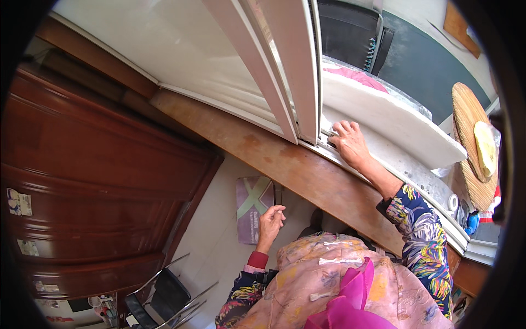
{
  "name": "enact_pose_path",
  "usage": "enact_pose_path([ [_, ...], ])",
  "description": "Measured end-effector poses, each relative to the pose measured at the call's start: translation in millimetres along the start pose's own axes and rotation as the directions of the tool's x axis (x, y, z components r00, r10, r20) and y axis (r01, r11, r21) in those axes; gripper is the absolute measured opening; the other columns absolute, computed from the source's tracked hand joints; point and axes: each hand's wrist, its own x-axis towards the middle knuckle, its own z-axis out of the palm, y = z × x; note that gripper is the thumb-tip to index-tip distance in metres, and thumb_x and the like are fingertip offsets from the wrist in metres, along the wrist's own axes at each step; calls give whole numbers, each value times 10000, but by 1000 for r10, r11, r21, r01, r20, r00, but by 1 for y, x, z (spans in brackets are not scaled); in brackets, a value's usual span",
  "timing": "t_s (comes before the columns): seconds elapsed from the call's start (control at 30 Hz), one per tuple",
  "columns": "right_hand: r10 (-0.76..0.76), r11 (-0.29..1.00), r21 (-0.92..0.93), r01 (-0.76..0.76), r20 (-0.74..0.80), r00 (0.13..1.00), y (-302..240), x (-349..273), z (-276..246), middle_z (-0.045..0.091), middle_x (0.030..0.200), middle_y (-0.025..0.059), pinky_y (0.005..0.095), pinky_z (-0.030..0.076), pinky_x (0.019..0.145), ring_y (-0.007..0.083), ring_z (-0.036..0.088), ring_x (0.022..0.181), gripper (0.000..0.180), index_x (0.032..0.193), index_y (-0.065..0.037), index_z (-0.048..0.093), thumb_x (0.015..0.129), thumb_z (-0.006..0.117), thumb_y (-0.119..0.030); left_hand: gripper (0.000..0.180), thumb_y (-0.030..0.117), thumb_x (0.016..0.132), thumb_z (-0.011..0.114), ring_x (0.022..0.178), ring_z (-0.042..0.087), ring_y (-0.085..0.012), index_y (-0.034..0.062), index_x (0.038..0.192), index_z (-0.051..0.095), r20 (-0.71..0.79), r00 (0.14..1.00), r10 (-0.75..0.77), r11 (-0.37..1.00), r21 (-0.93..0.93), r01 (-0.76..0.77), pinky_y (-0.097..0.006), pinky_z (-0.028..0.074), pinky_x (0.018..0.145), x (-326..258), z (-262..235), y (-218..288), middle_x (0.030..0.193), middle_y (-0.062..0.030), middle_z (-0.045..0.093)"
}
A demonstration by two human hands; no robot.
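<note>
My right hand (350,143) reaches over the wooden sill to the white window track (342,156), beside the edge of the sliding window frame (312,82). Its fingers are bent down and closed at the track. Something small and dark shows under them, too hidden to name. My left hand (270,223) hangs in front of my body with its fingers loosely curled in, and nothing shows in them. Below it, a purple box or board with a pale green cross (254,211) is on the floor.
The brown wooden sill (268,159) runs diagonally below the window. Beyond the track stand a white slab (389,118), a round woven straw mat (468,131) and a white roll (452,202). Dark red wooden doors (98,170) and a black chair (167,296) are at left.
</note>
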Motion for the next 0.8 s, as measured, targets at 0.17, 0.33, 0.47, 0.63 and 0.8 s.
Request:
enact_pose_path([
  [0.17, 63, 998, 27, -65, 64, 996, 9, -10, -6, 557, 982, 50, 390, 374, 921, 228, 515, 1036, 196, 936, -166, 793, 829, 628, -166, 200, 84, 1025, 544, 605, 547, -49, 21, 1134, 699, 22, 1000, 2, 999, -54, -1, -210, 444, 548, 16, -3, 2, 794, -15, 658],
  [0.33, 143, 989, 12, -146, 139, 980, 19, -28, -18, 559, 966, 46, 382, 375, 897, 226, 515, 1030, 178, 900, -183, 782, 858, 609, -178, 197, 76, 1025, 542, 611, 550, -48, 19, 1134, 696, 68, 997, -25, 997, -65, 29, -208, 446, 552, 43, -3, 9, 799, -15, 658],
  [0.47, 203, 979, -7, -206, 181, 962, 23, -31, -29, 557, 950, 43, 378, 375, 883, 224, 516, 1021, 171, 895, -190, 782, 852, 617, -176, 192, 71, 1029, 545, 615, 547, -51, 21, 1140, 694, 74, 997, 27, 998, -58, -22, -210, 459, 560, 79, -4, 27, 797, -8, 643],
  [0.63, 245, 970, -56, -239, 211, 946, 34, -24, -35, 552, 938, 42, 378, 376, 869, 224, 516, 1010, 174, 895, -189, 785, 840, 622, -168, 183, 60, 1029, 553, 632, 540, -51, 28, 1141, 693, 33, 990, 140, 988, -71, -138, -210, 461, 571, 133, 2, 60, 783, -4, 621],
  [0.8, 295, 955, -48, -292, 217, 930, 45, -25, -44, 546, 932, 47, 381, 377, 859, 229, 520, 996, 184, 907, -180, 791, 821, 632, -147, 200, 46, 1008, 547, 621, 501, -47, 26, 1134, 701, 9, 977, 211, 975, -74, -210, -220, 423, 560, 192, 11, 91, 746, 11, 578],
])
